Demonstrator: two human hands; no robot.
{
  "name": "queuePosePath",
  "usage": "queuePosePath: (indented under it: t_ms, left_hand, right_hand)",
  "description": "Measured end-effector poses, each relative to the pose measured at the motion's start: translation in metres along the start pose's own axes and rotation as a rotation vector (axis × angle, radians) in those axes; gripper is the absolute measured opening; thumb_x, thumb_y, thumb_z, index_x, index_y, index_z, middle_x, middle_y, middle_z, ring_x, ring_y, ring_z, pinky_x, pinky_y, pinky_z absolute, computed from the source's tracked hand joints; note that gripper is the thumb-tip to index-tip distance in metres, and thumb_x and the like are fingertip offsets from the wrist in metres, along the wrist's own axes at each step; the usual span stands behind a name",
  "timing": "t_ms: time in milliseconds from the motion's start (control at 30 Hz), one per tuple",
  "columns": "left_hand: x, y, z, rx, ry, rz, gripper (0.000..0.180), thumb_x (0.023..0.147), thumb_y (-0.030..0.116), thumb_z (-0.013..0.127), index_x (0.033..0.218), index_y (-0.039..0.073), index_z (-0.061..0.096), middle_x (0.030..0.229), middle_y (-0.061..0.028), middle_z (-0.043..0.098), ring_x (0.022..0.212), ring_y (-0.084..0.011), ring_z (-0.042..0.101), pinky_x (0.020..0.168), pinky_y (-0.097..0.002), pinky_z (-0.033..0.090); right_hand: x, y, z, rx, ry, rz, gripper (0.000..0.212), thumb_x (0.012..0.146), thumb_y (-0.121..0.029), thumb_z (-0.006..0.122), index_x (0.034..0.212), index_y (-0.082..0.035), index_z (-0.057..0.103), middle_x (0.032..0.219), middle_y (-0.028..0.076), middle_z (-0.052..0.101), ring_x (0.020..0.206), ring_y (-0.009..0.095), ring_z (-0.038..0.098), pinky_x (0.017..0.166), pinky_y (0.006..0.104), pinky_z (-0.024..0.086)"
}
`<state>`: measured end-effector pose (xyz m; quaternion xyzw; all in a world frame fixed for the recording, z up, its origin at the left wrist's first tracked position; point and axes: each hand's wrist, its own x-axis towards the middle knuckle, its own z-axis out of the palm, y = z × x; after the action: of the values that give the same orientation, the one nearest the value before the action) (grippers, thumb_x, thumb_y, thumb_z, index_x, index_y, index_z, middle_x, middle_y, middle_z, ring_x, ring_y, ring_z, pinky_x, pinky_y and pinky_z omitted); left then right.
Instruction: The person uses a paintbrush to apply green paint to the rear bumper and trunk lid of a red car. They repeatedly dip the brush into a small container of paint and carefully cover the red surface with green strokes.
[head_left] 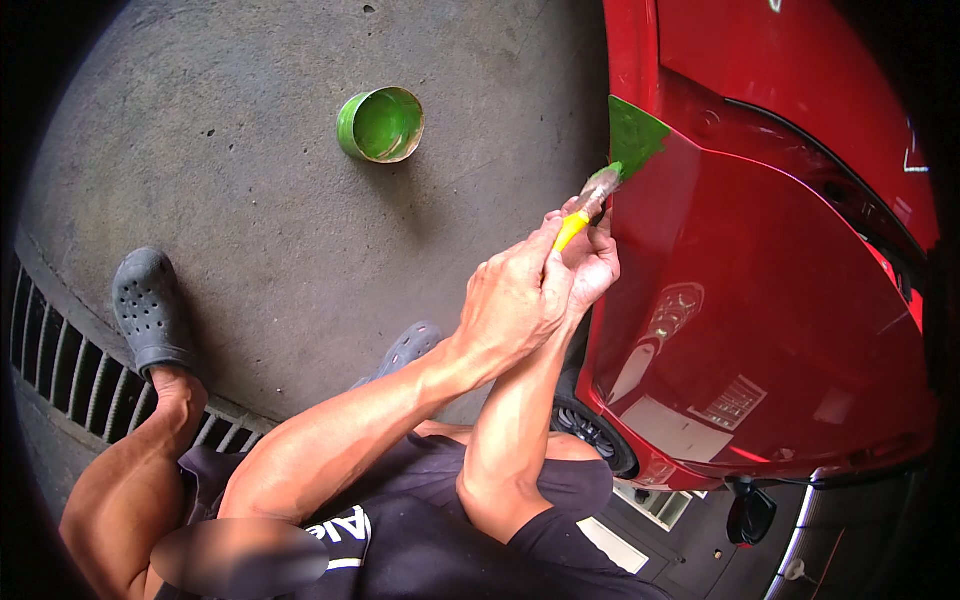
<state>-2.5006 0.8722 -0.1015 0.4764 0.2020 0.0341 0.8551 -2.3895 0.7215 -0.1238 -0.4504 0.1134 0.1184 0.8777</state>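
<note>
My left hand (515, 300) grips a paintbrush (571, 231) by its yellow handle, with the forefinger and thumb along it. The green-coated bristles touch a patch of wet-looking green paint (634, 138) at the corner of a glossy red car panel (740, 250). Just beyond the left hand, my right hand (595, 268) is up against the panel's edge, palm partly showing and fingers curled. The left hand and the brush cover part of it, so what it holds is hidden. A small round can (347, 127) with green paint inside stands upright on the floor, away from both hands.
Grey concrete floor (270, 200) lies left of the car. A slotted drain grate (75, 360) curves along the lower left, near my grey clog (150, 305). Close to my right arm are the car's wheel (597, 432) and a dark side mirror (750, 515).
</note>
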Motion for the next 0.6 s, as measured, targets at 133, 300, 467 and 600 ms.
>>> queuePosePath:
  t_ms: [133, 300, 467, 600]
  left_hand:
    - [-0.002, -0.012, 0.002, 0.149, 0.033, 0.072, 0.046, 0.102, 0.015, 0.056, 0.143, -0.006, 0.064, 0.13, -0.0324, 0.071, 0.118, -0.0477, 0.072, 0.102, -0.0491, 0.058]
    - [-0.006, -0.005, 0.006, 0.114, 0.123, 0.162, 0.048, 0.099, 0.016, 0.058, 0.142, -0.005, 0.065, 0.128, -0.0314, 0.072, 0.114, -0.0478, 0.072, 0.098, -0.05, 0.059]
    - [-0.001, 0.002, -0.002, 0.257, -0.06, -0.025, 0.046, 0.1, 0.015, 0.06, 0.142, -0.004, 0.066, 0.129, -0.0298, 0.072, 0.116, -0.046, 0.073, 0.1, -0.0484, 0.059]
    - [-0.005, -0.012, 0.002, 0.165, 0.148, 0.145, 0.045, 0.101, 0.013, 0.061, 0.142, -0.004, 0.066, 0.129, -0.0291, 0.073, 0.116, -0.0445, 0.074, 0.1, -0.0477, 0.059]
  right_hand:
    - [0.005, 0.006, -0.002, -0.14, 0.018, -0.035, 0.037, 0.089, -0.005, 0.061, 0.125, -0.008, 0.071, 0.121, 0.006, 0.073, 0.111, 0.031, 0.072, 0.098, 0.0499, 0.06]
    - [-0.005, 0.0, 0.02, -0.022, 0.094, -0.007, 0.036, 0.089, -0.006, 0.061, 0.124, -0.008, 0.071, 0.121, 0.009, 0.075, 0.109, 0.031, 0.073, 0.096, 0.0485, 0.061]
    - [0.006, -0.002, -0.006, -0.008, -0.002, 0.033, 0.027, 0.092, -0.008, 0.063, 0.117, -0.006, 0.071, 0.125, 0.014, 0.074, 0.119, 0.032, 0.069, 0.106, 0.05, 0.055]
    - [-0.001, 0.002, 0.009, 0.092, 0.053, 0.136, 0.022, 0.093, -0.009, 0.066, 0.114, -0.005, 0.072, 0.127, 0.018, 0.073, 0.124, 0.034, 0.066, 0.111, 0.0507, 0.052]
